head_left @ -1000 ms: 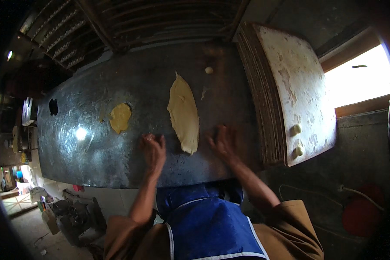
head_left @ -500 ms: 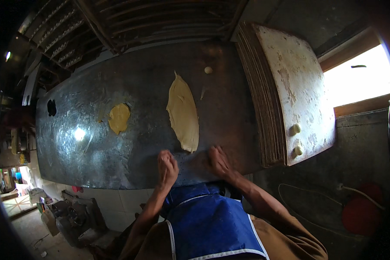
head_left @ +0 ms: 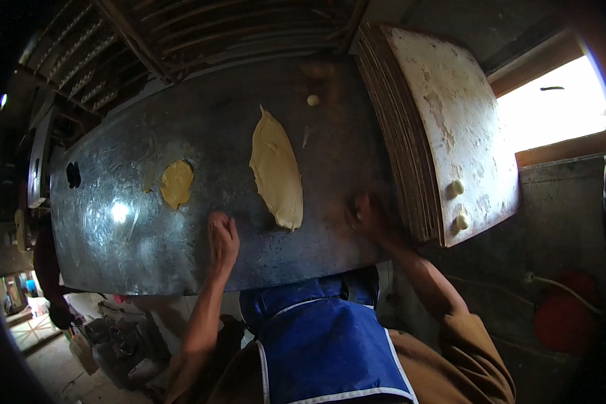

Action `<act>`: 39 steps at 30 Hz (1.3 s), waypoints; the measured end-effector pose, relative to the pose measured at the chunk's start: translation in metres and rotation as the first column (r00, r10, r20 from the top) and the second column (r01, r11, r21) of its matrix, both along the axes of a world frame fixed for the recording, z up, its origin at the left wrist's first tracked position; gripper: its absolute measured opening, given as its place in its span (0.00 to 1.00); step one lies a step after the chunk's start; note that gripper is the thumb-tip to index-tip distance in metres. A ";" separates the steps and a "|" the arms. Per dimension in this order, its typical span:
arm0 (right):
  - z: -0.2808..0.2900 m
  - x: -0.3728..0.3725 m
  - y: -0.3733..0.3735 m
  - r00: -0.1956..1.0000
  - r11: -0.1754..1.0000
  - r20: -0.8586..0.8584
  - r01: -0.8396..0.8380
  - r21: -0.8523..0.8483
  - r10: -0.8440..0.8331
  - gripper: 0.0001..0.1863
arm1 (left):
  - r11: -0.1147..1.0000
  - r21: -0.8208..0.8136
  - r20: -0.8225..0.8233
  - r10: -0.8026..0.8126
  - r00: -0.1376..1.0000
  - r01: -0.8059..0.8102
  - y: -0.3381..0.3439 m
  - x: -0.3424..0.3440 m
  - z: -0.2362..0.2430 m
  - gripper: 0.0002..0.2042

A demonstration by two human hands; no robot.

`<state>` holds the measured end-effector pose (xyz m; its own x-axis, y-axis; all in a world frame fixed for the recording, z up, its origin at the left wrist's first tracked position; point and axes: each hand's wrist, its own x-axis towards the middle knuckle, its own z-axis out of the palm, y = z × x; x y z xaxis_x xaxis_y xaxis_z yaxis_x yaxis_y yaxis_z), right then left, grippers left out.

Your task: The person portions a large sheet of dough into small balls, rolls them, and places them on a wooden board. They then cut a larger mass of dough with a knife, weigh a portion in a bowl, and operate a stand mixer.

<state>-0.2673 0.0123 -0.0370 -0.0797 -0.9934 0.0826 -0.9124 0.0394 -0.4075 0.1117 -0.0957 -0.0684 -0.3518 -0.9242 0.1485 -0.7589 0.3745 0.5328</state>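
A long, pale sheet of soft dough [head_left: 276, 168] lies across the middle of the dark metal table [head_left: 121, 256], with a smaller yellow lump [head_left: 177, 183] to its left. My left hand [head_left: 222, 232] is closed, fingers curled, low over the tabletop just left of the long dough; what is under its fingers is hidden. My right hand [head_left: 365, 214] is blurred in dim light to the dough's right, near the boards, its fingers unclear. A small pale ball [head_left: 313, 100] sits beyond the dough.
A thick stack of worn boards [head_left: 461, 121] stands at the table's right, with two pale balls [head_left: 457, 188] on top. Dark slatted racks run behind. Small black objects [head_left: 73, 175] lie at the table's left. A person's dark arm [head_left: 49, 262] shows beyond that end.
Both hands first came inward below the long dough, then moved apart and upward, the left leftward, the right toward the boards. A person has come into view at far left.
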 end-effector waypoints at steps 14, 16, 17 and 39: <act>-0.058 0.009 0.069 0.982 0.974 0.189 0.036 -0.222 0.007 0.11 | 0.987 -0.159 -0.116 -0.019 0.993 0.000 0.049 -0.011 0.013 0.20; -0.064 0.013 0.078 0.978 0.975 0.208 0.044 -0.218 0.002 0.11 | 0.957 -0.201 0.044 -0.205 0.978 0.210 0.045 -0.016 0.071 0.18; -0.057 0.010 0.077 0.980 0.983 0.199 0.037 -0.181 0.000 0.11 | 0.956 -0.081 0.062 -0.279 0.958 0.283 0.041 -0.007 0.082 0.18; 0.203 -0.182 0.178 0.730 0.497 0.122 0.567 -0.657 -0.672 0.44 | 0.180 -0.002 -0.169 -0.970 0.177 0.984 0.077 -0.552 0.211 0.39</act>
<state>-0.4489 0.1905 0.1658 -0.5901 -0.3945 0.7044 -0.7992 0.4093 -0.4402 -0.4399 -0.0184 0.1430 -0.9667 0.1503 0.2073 0.2511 0.7147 0.6528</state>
